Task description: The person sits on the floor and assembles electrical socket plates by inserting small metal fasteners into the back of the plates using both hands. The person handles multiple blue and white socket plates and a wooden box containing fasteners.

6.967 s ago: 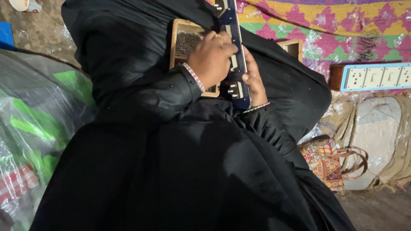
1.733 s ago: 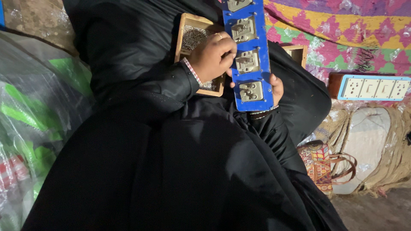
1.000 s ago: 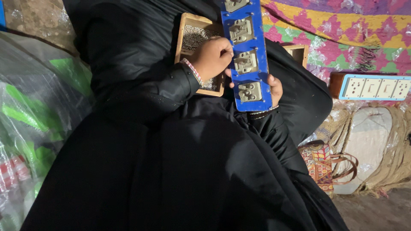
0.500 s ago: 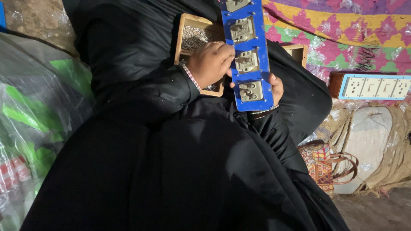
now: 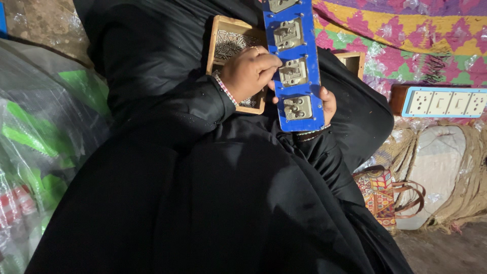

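Where black cloth [image 5: 203, 203] spreads, patterned blanket [image 5: 406, 35]

Likely home workshop; woven mat [image 5: 406, 30]

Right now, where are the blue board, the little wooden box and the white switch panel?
blue board [image 5: 318, 66]: head view, bare blue right edge.
wooden box [image 5: 217, 31]: head view, upper left rim.
white switch panel [image 5: 440, 102]: head view, middle of its face.

Long blue switch panel [image 5: 297, 61] with grey metal sockets, face up, nearly upright over the lap.
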